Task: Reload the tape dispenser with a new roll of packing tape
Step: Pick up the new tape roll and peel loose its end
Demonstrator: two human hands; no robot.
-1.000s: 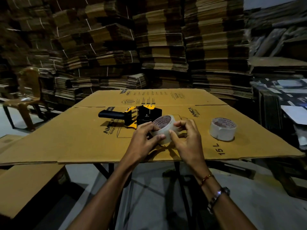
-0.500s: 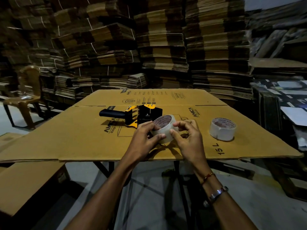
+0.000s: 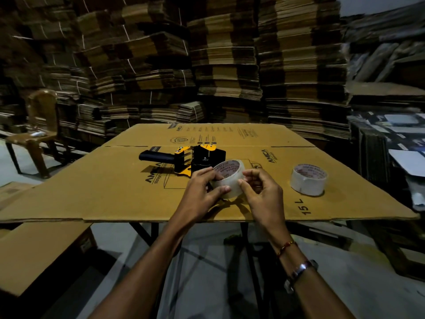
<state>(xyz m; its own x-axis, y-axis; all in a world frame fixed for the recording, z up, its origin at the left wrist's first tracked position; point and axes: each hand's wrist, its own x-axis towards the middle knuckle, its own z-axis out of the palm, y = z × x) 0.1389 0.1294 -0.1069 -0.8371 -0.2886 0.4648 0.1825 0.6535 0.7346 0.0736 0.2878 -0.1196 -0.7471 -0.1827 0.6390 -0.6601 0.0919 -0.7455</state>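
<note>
Held roll: clear packing tape roll with printed white core (image 3: 227,178), tilted, raised just above flattened brown cardboard sheet (image 3: 115,194), between both hands.
Left hand (image 3: 202,189): curled round roll's left side, thumb laid across outer face.
Right hand (image 3: 262,192): thumb and fingertips pinched at roll's right rim (loose tape end, if any, too fine to make out).
Dispenser: black-and-yellow handheld tape dispenser (image 3: 184,161), lying on the sheet just behind the roll; near corner hidden by left fingers and roll.
Second roll: whitish tape roll lying flat (image 3: 308,181), well right.
Background: stacked flat cartons (image 3: 225,65), dim; brown chair (image 3: 36,132) partly cut off left.
</note>
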